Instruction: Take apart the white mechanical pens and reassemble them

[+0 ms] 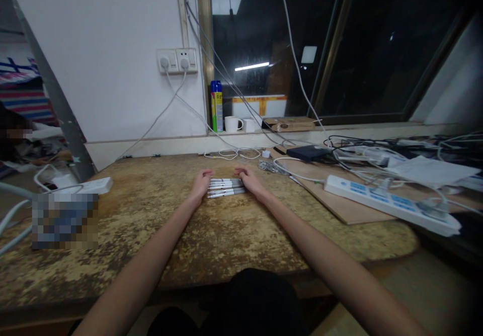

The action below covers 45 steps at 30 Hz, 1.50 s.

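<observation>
Several white-and-grey pens [225, 189] lie side by side in a row on the worn wooden table, pointing left and right. Around their left ends my left hand [201, 184] is closed, its fingers curled inward past the far side of the row. My right hand [251, 181] closes on the right ends in the same way, thumb side up. The palms and some fingertips are hidden, and the pens' fine details are too small to make out.
A white power strip [388, 202] lies on a brown board at right, near tangled cables and a dark box [307, 153]. A crumpled silvery bundle [272, 166] sits beyond my right hand. A spray can [216, 107] and mug [233, 123] stand on the sill. Another person is at far left.
</observation>
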Available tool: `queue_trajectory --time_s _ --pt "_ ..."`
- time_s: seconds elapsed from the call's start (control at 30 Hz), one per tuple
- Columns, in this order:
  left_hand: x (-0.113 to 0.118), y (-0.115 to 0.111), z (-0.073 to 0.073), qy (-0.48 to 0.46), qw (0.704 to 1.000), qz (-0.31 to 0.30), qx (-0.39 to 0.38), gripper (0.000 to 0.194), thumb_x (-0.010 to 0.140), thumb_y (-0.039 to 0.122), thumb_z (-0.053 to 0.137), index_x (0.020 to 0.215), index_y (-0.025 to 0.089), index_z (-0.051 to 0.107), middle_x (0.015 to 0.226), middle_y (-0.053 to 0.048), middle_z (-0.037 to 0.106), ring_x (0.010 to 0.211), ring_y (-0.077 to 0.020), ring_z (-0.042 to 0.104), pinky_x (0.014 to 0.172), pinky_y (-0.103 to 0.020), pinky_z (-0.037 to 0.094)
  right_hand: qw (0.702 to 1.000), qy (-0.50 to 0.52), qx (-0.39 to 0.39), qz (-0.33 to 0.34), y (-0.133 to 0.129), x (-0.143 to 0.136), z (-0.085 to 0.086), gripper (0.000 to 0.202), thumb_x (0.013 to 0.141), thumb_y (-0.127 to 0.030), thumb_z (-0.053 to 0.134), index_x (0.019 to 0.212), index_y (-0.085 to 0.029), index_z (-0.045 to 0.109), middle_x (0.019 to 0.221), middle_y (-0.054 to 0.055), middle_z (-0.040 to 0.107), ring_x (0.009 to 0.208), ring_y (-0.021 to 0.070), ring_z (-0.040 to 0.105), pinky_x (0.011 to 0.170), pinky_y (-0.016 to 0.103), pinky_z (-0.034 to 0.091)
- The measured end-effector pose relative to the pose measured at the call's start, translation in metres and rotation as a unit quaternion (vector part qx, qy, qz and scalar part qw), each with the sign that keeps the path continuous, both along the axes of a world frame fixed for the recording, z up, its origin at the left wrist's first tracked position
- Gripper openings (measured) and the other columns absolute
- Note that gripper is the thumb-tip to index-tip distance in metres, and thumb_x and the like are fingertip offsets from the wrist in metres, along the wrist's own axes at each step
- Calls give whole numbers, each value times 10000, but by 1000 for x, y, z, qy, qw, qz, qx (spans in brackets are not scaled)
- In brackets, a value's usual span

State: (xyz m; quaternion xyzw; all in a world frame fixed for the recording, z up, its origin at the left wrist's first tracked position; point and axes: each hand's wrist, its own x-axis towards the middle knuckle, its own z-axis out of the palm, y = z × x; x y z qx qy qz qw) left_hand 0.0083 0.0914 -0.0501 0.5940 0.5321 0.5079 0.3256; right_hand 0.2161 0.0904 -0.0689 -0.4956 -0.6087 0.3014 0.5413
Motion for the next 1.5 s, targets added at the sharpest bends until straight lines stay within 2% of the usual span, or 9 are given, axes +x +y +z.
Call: queue_trajectory --time_s 0.2,0.4,0.53,0.7,0.9,1.13,1.5 --pt "-20 3 10 68 997 4 31 274 844 151 444 990 150 676 878 -63 696 862 -191 632 844 -297 482 998 -16 16 -59 -2 23 10 388 786 -224 417 1038 -148 702 909 70 707 837 217 621 840 339 484" --pt "-38 -12 18 157 985 -8 70 233 819 146 476 869 158 704 708 -20 606 751 -194 565 758 -286 434 996 -57 38 -52 -15 42 12 319 772 -191 432 845 -158 741 925 76 734 885 224 634 900 350 461" --pt "-44 -24 19 192 978 -22 82 213 812 177 507 888 162 706 599 20 515 644 -179 502 668 -268 390 994 -93 48 -29 -26 46 8 271 759 -142 475 809 -169 740 891 60 741 884 213 638 893 329 459" --pt "-48 -34 19 216 971 -52 86 254 849 215 482 943 159 710 562 41 477 573 -159 452 605 -255 348 990 -133 49 9 -36 44 4 253 782 -163 516 852 -172 759 821 35 735 770 188 615 797 289 462" --pt "-48 -32 16 217 971 -63 84 268 832 211 482 965 149 706 567 43 483 570 -154 450 580 -246 325 987 -153 41 18 -38 44 8 285 792 -180 494 889 -154 761 712 19 691 659 168 563 661 253 421" --pt "-48 -29 13 211 971 -76 79 279 816 209 469 958 148 701 547 45 481 549 -154 450 557 -246 321 987 -157 36 24 -38 44 9 293 795 -207 486 890 -148 756 634 -3 642 599 153 528 595 241 380" --pt "-49 -26 10 210 970 -86 82 287 807 223 471 968 154 698 572 34 532 569 -161 497 571 -249 348 986 -160 31 29 -35 45 7 301 792 -215 471 889 -153 749 616 -9 627 581 151 527 569 239 363"
